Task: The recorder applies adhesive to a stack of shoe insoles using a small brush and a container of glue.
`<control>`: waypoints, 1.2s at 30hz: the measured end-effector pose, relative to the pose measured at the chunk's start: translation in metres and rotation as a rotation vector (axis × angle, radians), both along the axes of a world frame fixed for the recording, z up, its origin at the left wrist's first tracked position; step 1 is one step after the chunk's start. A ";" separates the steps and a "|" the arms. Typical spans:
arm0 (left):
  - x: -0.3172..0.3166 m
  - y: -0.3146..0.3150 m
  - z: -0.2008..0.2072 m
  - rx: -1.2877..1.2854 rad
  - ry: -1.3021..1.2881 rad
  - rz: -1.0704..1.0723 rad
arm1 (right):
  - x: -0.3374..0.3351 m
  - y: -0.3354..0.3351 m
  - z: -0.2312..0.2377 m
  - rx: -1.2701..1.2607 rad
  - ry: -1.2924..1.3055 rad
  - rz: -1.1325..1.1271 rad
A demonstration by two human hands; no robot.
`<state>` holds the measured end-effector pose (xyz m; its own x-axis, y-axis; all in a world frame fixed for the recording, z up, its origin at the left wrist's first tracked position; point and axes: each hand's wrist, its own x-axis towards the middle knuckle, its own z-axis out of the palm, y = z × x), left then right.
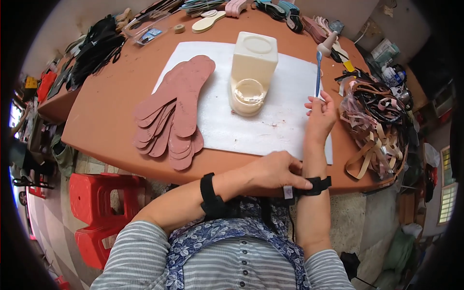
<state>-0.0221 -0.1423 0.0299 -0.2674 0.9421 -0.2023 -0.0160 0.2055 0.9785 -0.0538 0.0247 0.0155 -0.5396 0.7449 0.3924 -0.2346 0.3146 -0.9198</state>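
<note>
My right hand (320, 118) is raised over the right side of a white foam sheet (285, 133), its fingers pinching a slim blue toothbrush (318, 77) that stands upright. My left hand (275, 169) reaches across my body, thumb and fingers closed on the black wrist strap (320, 185) around my right wrist. A cream plastic glue pot (253, 58) with a round, open front well stands on the sheet, pale glossy liquid in the well. To its left, a fanned pile of reddish-brown insoles (181, 96) lies partly over the sheet's edge.
A heap of strap offcuts (374, 125) fills the table's right side. Black pieces (96, 50) lie at the far left, by a clear plastic tray (147, 29). Several soles (209, 22) line the back. Red stools (99, 198) stand left of me.
</note>
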 end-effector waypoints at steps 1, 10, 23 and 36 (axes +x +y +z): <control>-0.009 -0.002 -0.003 0.018 -0.022 0.017 | -0.001 0.008 -0.004 -0.158 0.000 0.046; -0.117 -0.086 0.007 0.327 -0.296 0.697 | 0.010 0.020 -0.028 -0.445 0.031 0.168; -0.118 -0.107 0.014 0.441 -0.348 0.859 | 0.014 0.026 -0.036 -0.426 0.028 0.242; -0.126 -0.160 -0.019 -0.091 0.909 1.168 | 0.048 0.000 0.002 -0.452 -0.046 0.399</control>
<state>-0.1479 -0.3024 0.0109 -0.9105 0.1035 0.4003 0.3846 0.5676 0.7279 -0.0058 0.0247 0.0179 -0.8206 0.5689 0.0538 -0.2110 -0.2142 -0.9537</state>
